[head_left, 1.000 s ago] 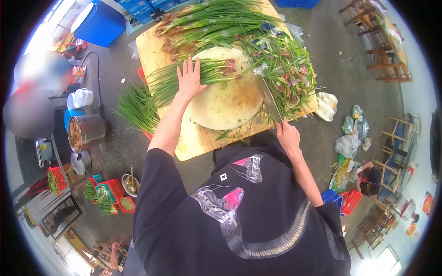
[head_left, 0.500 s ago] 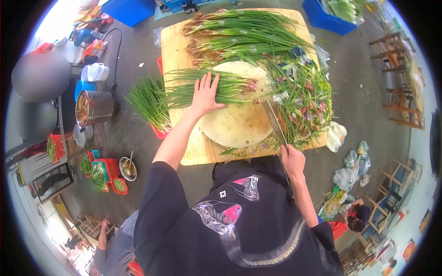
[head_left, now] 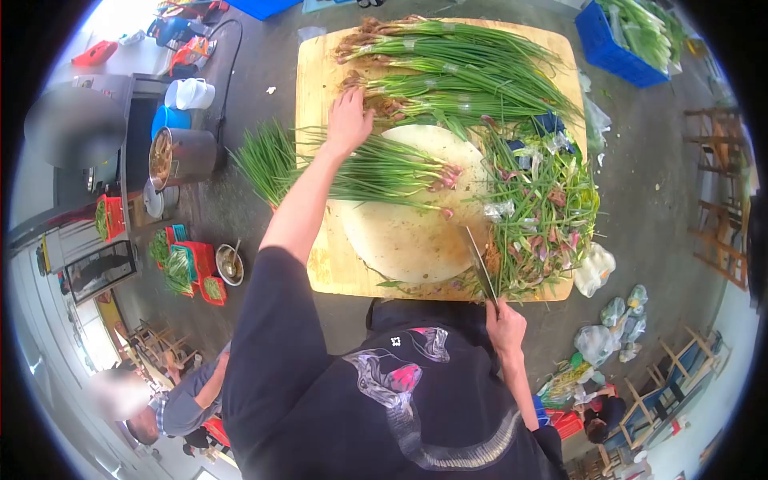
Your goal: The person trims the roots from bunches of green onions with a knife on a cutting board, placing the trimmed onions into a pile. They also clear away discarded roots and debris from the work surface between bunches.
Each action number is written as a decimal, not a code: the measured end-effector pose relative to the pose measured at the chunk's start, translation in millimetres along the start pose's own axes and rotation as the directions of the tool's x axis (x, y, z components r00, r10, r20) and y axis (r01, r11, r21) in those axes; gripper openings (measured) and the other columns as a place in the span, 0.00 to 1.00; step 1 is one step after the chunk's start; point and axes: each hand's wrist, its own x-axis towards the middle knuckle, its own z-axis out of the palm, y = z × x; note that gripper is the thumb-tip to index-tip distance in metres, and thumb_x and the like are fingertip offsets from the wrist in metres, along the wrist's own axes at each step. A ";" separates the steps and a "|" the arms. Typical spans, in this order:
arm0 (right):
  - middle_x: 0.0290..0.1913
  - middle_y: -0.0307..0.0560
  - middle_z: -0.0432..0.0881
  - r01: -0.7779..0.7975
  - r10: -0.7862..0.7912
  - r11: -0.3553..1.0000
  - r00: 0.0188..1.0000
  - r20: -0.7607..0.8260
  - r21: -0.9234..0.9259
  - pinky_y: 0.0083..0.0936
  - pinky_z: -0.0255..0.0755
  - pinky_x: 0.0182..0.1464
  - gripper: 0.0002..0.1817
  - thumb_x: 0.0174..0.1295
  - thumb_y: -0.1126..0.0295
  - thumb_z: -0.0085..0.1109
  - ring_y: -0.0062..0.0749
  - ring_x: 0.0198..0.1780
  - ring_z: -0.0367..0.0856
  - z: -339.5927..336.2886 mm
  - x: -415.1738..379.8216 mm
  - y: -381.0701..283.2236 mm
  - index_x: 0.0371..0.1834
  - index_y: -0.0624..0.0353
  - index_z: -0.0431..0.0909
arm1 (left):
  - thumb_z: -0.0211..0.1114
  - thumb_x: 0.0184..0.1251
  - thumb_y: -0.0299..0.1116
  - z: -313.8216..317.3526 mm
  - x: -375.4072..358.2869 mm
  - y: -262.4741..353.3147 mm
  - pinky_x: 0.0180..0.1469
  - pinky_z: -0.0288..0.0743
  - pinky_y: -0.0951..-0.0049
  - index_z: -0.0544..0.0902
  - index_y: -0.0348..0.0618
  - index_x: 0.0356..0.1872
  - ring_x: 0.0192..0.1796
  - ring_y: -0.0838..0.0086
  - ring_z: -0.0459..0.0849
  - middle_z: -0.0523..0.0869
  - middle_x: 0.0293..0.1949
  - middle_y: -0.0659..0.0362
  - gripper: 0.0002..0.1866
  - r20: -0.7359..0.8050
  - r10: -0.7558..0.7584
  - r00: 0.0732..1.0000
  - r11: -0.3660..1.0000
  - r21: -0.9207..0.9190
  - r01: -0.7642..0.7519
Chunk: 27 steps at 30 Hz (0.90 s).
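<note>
My left hand [head_left: 349, 126] is at the left edge of the upper row of green onion bundles [head_left: 448, 68], its fingertips by the root ends and its thumb apart. Just below it, a loose bunch of green onions [head_left: 384, 176] lies across the round white cutting board [head_left: 400, 248], pinkish bulbs to the right. My right hand [head_left: 506, 326] is closed on the handle of a knife [head_left: 482, 268], whose blade points up at the board's lower right edge. Right of the board is a heap of trimmings [head_left: 544, 208].
The wooden table [head_left: 328, 256] carries all this. More green onions [head_left: 264, 164] stand at its left edge. A blue crate [head_left: 620, 52] is at the upper right, a metal pot [head_left: 188, 158] and red baskets [head_left: 206, 262] at the left. Another person [head_left: 188, 396] is at the lower left.
My left hand has lifted off the loose bunch and moved up to the root ends of the bundles. The view has shifted a little. The knife stays in my right hand.
</note>
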 end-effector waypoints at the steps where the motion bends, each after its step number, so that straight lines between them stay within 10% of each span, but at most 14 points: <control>1: 0.28 0.57 0.86 -0.004 0.004 1.000 1.000 0.019 -0.020 0.49 0.77 0.31 0.11 0.73 0.61 0.67 0.58 0.30 0.87 0.1 0.7 3.6 0.38 0.57 0.86 | 0.72 0.70 0.40 4.3 10.2 -4.6 0.76 0.69 0.45 0.78 0.38 0.69 0.73 0.44 0.76 0.82 0.68 0.42 0.30 0.039 -0.011 0.999 1.000 0.015 0.010; 7: 0.30 0.55 0.89 -0.032 0.034 0.999 0.997 0.064 -0.033 0.46 0.80 0.32 0.10 0.73 0.62 0.68 0.56 0.30 0.89 -2.8 -1.1 1.5 0.43 0.57 0.89 | 0.73 0.66 0.35 14.5 35.0 2.4 0.65 0.77 0.47 0.86 0.40 0.54 0.63 0.49 0.83 0.88 0.56 0.47 0.18 0.098 -0.059 0.993 0.978 0.205 0.038; 19: 0.26 0.57 0.87 -0.017 0.016 0.999 1.000 -0.022 -0.049 0.51 0.79 0.32 0.15 0.73 0.59 0.67 0.60 0.29 0.87 11.0 -1.2 11.5 0.34 0.58 0.85 | 0.69 0.75 0.35 -125.8 10.3 64.6 0.51 0.82 0.47 0.75 0.42 0.61 0.49 0.45 0.89 0.90 0.45 0.46 0.19 0.227 0.222 0.948 0.944 0.193 -0.267; 25: 0.26 0.63 0.86 -0.033 0.027 0.995 0.997 -0.068 -0.095 0.55 0.79 0.34 0.17 0.75 0.56 0.64 0.64 0.31 0.87 18.4 -8.2 5.0 0.35 0.59 0.85 | 0.68 0.78 0.37 -177.3 -111.1 106.2 0.42 0.83 0.58 0.81 0.44 0.62 0.40 0.58 0.91 0.90 0.40 0.51 0.17 0.069 0.067 0.995 0.998 0.000 -0.068; 27: 0.26 0.64 0.86 -0.049 0.041 0.993 0.997 -0.068 -0.109 0.56 0.79 0.35 0.19 0.76 0.56 0.62 0.66 0.31 0.87 21.9 -12.3 1.4 0.34 0.59 0.84 | 0.68 0.79 0.37 -175.6 -156.7 122.3 0.44 0.83 0.54 0.81 0.38 0.61 0.44 0.51 0.91 0.91 0.46 0.47 0.18 0.196 -0.193 0.961 0.938 -0.250 0.239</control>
